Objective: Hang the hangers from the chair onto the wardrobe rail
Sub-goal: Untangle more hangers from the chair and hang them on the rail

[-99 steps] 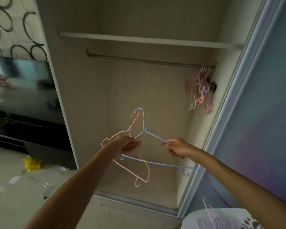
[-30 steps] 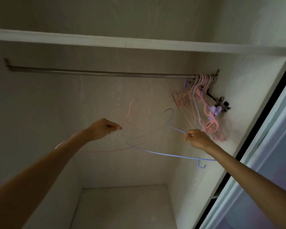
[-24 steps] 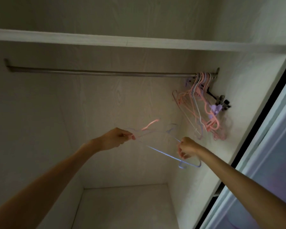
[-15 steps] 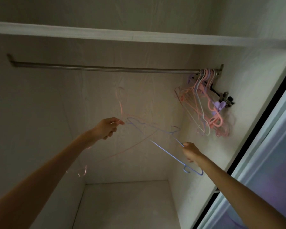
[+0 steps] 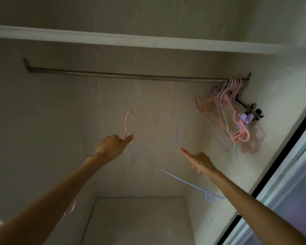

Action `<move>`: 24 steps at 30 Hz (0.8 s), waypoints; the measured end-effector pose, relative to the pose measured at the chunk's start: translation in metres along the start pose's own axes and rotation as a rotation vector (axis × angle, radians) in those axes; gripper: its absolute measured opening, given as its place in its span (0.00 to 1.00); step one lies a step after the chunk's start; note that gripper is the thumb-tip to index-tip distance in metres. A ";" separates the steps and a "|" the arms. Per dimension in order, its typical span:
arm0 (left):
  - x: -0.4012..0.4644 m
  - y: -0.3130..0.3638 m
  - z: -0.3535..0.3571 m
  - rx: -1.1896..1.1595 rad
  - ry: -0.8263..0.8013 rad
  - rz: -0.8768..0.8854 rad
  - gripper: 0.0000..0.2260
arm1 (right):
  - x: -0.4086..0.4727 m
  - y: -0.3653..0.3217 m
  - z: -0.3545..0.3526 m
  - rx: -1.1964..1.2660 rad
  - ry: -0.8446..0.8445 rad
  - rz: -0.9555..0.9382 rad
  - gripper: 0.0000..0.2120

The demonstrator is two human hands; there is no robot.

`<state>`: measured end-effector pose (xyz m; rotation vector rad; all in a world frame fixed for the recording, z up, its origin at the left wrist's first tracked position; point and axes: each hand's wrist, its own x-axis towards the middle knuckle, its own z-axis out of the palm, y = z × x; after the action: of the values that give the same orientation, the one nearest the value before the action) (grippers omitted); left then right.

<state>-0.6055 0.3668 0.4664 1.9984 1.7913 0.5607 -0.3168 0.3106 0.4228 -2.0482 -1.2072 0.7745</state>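
My left hand [image 5: 111, 146] pinches a thin pink hanger [image 5: 127, 124] just below its hook, which points up. My right hand [image 5: 200, 160] holds a thin lilac-blue hanger [image 5: 166, 171] near its neck; its hook rises between the hands and its long bar slants down to the right. The two hangers cross between my hands. Both hands are well below the metal wardrobe rail [image 5: 124, 75], which runs across the wardrobe. Several pink and lilac hangers [image 5: 226, 117] hang bunched at the rail's right end.
A shelf [image 5: 148, 41] spans the wardrobe above the rail. The back wall and the wardrobe floor [image 5: 140, 220] lie behind and below my arms. A sliding door frame [image 5: 279, 174] runs along the right side. Most of the rail's left and middle length is bare.
Both hands have lifted the two hangers higher, toward the rail. The hooks have turned upright. The blue hanger has swung so its bar slants down to the right.
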 end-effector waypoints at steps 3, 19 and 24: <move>-0.003 -0.005 0.001 0.074 -0.026 0.105 0.25 | -0.003 -0.004 0.006 -0.278 0.016 -0.172 0.33; 0.008 -0.011 0.017 -0.674 0.005 -0.070 0.16 | 0.015 -0.018 0.014 0.353 -0.085 -0.212 0.09; 0.008 -0.012 0.029 -0.605 0.055 0.042 0.18 | 0.018 -0.025 0.012 0.372 -0.008 -0.234 0.09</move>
<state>-0.5989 0.3749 0.4359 1.6083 1.3826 1.0346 -0.3311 0.3388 0.4314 -1.5743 -1.1797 0.8231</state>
